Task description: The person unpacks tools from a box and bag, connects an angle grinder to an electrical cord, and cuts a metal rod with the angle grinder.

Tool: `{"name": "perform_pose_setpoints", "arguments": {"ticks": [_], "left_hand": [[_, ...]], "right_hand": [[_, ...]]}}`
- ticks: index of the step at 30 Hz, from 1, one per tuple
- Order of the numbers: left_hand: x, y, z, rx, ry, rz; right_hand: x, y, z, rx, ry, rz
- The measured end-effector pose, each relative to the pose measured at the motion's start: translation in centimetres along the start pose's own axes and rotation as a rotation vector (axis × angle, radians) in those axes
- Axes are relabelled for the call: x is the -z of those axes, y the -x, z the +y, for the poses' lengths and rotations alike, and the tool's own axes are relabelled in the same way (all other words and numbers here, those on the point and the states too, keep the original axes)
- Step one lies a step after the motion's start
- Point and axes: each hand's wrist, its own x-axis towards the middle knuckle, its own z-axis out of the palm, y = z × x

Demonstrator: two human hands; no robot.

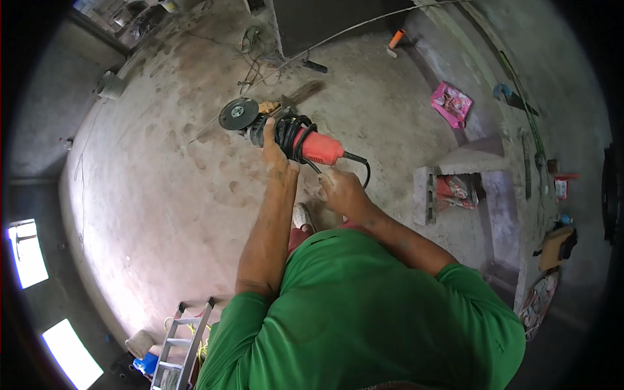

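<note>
An angle grinder [318, 148] with a red body is held up in front of me, above the floor. Its round dark disc [238, 113] points to the far left. My left hand [276, 153] is closed around the grinder's front part, thumb on top. Several turns of black power cord [301, 133] wrap the middle of the tool. From the rear end the cord loops down toward my right hand [343, 192], which is closed on a stretch of it beside the body. The grinder hides most of the left fingers.
A broom-like bundle [307, 91] and tangled wires [250, 68] lie beyond the grinder. To the right stand a hollow concrete block [425, 195] and a pink bag [452, 104]. An aluminium ladder [182, 341] is at the lower left. A bucket [110, 85] sits at the left wall.
</note>
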Motion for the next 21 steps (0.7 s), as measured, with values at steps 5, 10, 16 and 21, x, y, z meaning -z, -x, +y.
{"name": "perform_pose_setpoints", "arguments": {"ticks": [5, 10, 16, 21], "left_hand": [[0.7, -0.5, 0.4, 0.041, 0.058, -0.122], [1.6, -0.2, 1.5, -0.155, -0.160, -0.108], [2.2, 0.2, 3.3, -0.275, -0.675, -0.231], [0.4, 2.6, 4.7, 0.007, -0.587, -0.352]], "right_hand": [[-2.3, -1.7, 2.3, -0.097, 0.036, 0.027], [-0.4, -4.0, 1.4, 0.054, 0.231, -0.397], [2.9, -9.7, 0.0, 0.134, 0.190, 0.107], [-0.1, -9.9, 3.2, 0.101, 0.069, 0.034]]}}
